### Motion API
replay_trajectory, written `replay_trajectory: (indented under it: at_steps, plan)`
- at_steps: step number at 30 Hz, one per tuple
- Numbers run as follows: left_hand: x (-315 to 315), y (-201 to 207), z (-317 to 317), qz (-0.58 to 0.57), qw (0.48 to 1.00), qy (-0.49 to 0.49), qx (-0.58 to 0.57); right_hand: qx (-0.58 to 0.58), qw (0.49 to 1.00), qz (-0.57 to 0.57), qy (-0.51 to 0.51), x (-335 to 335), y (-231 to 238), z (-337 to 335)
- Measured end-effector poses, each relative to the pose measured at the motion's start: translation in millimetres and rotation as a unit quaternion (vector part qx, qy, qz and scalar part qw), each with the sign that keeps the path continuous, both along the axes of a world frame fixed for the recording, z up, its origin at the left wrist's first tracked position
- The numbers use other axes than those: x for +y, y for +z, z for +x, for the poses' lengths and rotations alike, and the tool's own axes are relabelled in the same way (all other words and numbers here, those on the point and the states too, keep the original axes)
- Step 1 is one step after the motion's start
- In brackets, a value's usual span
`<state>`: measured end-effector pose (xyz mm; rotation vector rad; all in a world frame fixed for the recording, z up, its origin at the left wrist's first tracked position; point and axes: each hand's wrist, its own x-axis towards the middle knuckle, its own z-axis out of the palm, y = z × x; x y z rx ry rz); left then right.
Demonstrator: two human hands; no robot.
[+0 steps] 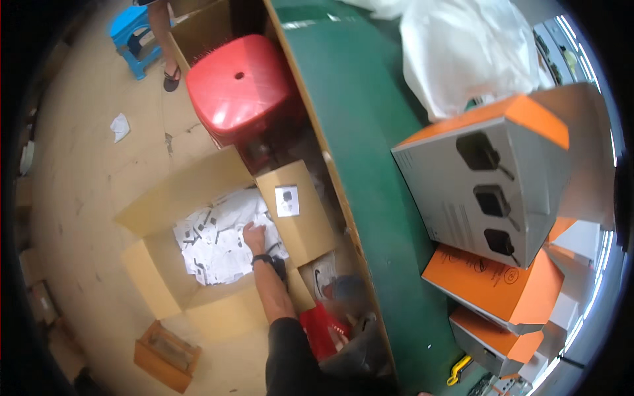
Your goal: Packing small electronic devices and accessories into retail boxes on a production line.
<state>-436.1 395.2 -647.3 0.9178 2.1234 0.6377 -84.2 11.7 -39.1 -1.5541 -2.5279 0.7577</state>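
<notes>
My left hand (255, 239) is down inside an open cardboard box (162, 264) on the floor, with a dark band on its wrist. Its fingers are curled against a heap of folded white paper leaflets (214, 234) with small dark prints. What lies between the fingertips is hidden. A small white label with a dark picture (287, 200) is on the box's right flap. Only a sliver of skin, seemingly my right hand (424, 394), shows at the lower edge by the green table (350, 119); its fingers are out of sight.
Grey-and-orange product boxes (489, 191) are stacked on the table's right side, below a white plastic bag (469, 53). A yellow-handled tool (457, 371) lies near them. Red stools (241, 82) stand beyond the cardboard box. A wooden crate (168, 356) and a blue stool (135, 39) are on the floor; another person's leg (164, 39) shows.
</notes>
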Motion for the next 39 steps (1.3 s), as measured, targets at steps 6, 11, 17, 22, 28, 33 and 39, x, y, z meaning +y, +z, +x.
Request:
replay_trajectory:
  at_steps: [6, 11, 17, 22, 28, 33, 39]
  plan:
    - [3.0, 73.2, 47.8, -0.027, 0.962, -0.095, 0.253, -0.045, 0.999, 0.022, 0.000, 20.7, 12.2, -7.5]
    - [23.4, 85.1, 61.9, -0.194, 0.898, -0.338, 0.205, 0.019, 0.997, 0.015, -0.068, 29.3, 18.2, -14.8]
    - [0.7, 5.4, 15.3, -0.230, 0.914, -0.265, 0.205, 0.114, 0.985, 0.064, -0.109, 27.1, 1.4, -13.8]
    - [-15.9, -1.1, 84.9, -0.017, 0.985, -0.138, 0.103, 0.056, 0.993, 0.031, -0.101, 30.9, 15.4, -14.0]
    - [-53.5, 49.0, -31.5, 0.293, 0.948, 0.108, 0.063, -0.043, 0.991, 0.121, -0.031, 5.3, 5.4, -25.6]
    - [-29.7, 253.8, 43.6, 0.305, 0.938, 0.166, 0.019, -0.084, 0.994, 0.071, -0.017, 1.0, 0.3, -18.4]
    - [90.6, 533.5, 81.6, 0.743, 0.627, -0.029, -0.233, 0.034, 0.999, -0.012, -0.030, 2.4, 1.0, -16.3]
